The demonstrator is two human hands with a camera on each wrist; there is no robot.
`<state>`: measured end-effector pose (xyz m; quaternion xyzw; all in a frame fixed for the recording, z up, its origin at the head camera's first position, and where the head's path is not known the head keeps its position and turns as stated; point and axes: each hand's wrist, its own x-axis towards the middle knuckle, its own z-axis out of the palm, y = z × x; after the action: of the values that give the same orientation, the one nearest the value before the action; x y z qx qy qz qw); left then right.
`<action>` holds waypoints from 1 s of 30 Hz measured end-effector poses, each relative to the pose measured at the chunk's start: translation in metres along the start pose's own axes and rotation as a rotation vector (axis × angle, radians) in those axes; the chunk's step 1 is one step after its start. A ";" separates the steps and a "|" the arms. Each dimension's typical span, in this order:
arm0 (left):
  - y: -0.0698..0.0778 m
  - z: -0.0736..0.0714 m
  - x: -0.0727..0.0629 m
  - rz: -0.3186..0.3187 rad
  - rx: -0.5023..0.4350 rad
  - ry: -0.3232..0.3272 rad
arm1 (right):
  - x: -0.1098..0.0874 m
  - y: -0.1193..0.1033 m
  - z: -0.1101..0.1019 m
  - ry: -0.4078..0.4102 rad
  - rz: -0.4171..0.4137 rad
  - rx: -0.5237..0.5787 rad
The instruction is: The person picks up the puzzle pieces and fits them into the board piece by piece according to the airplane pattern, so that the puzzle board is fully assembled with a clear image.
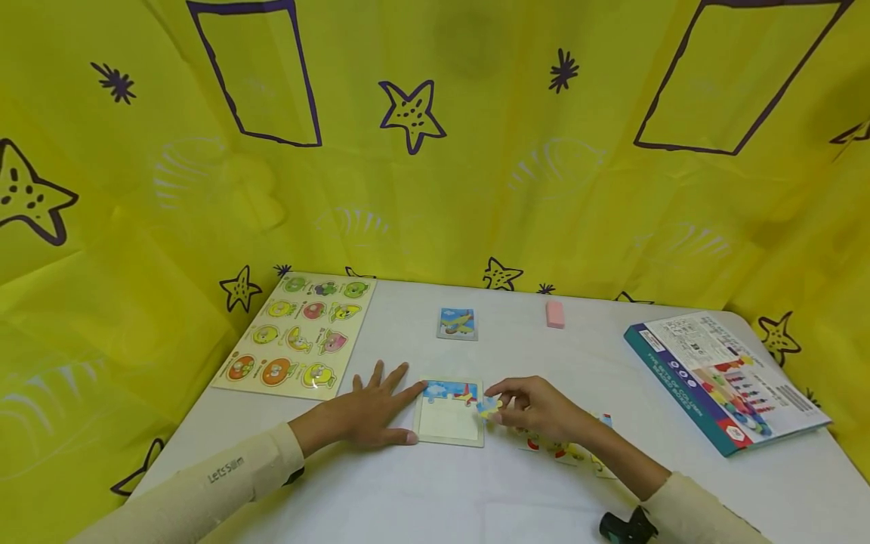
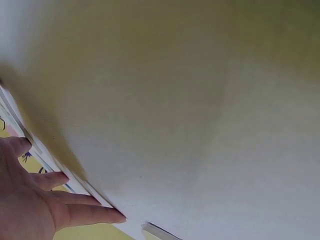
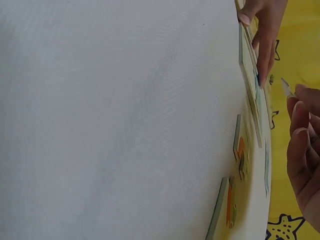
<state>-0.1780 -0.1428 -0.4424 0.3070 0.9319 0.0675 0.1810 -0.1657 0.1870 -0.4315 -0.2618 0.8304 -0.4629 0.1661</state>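
A small puzzle tray (image 1: 448,438) with a pale frame lies in front of me, blue sky pieces (image 1: 442,390) and a red-marked piece filling its top row. My left hand (image 1: 367,412) is spread flat at the tray's left side, index fingertip at the upper left corner and thumb at the lower left edge. Between thumb and fingers my right hand (image 1: 540,412) pinches a blue and yellow puzzle piece (image 1: 487,408), held over the tray's right edge. In the right wrist view the pinched piece (image 3: 287,88) shows edge-on, above the table.
Loose puzzle pieces (image 1: 567,453) lie partly hidden under my right forearm. Behind the tray is a small picture card (image 1: 458,323), with a pink block (image 1: 554,314) to its right. A fruit board (image 1: 292,332) lies left; a boxed set (image 1: 727,378) lies right.
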 end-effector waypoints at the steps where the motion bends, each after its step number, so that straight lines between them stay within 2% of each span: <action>1: 0.000 0.000 0.000 -0.001 0.000 0.001 | 0.000 -0.001 0.000 -0.006 -0.002 0.003; 12: 0.002 -0.001 -0.002 0.006 0.009 0.004 | 0.007 -0.003 0.008 -0.045 -0.059 -0.003; 22: 0.001 0.000 0.000 -0.013 0.013 0.004 | 0.020 -0.002 0.016 -0.080 -0.079 0.057; 30: 0.001 0.000 0.000 -0.015 0.020 0.011 | 0.029 -0.007 0.023 -0.040 -0.047 0.045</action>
<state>-0.1780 -0.1417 -0.4418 0.3013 0.9359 0.0585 0.1731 -0.1751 0.1515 -0.4378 -0.2865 0.8101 -0.4797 0.1777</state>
